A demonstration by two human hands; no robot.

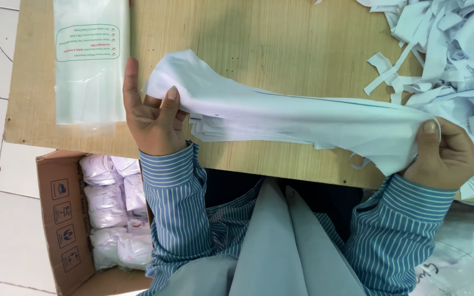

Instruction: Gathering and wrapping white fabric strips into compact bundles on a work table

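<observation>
A stack of white cloth strips [281, 118] is stretched lengthwise between both hands above the wooden table [281, 44]. My left hand [152, 118] grips the stack's left end, thumb pressed on top and index finger pointing away. My right hand [445, 156] pinches the right end, thumb over the folded edge. Both wrists wear blue striped sleeves.
A stack of clear plastic bags [90, 60] with green print lies on the table's left part. A heap of loose white strips [451, 49] fills the right side. On the tiled floor at the left stands a cardboard box [61, 219] holding white bagged packs [113, 208].
</observation>
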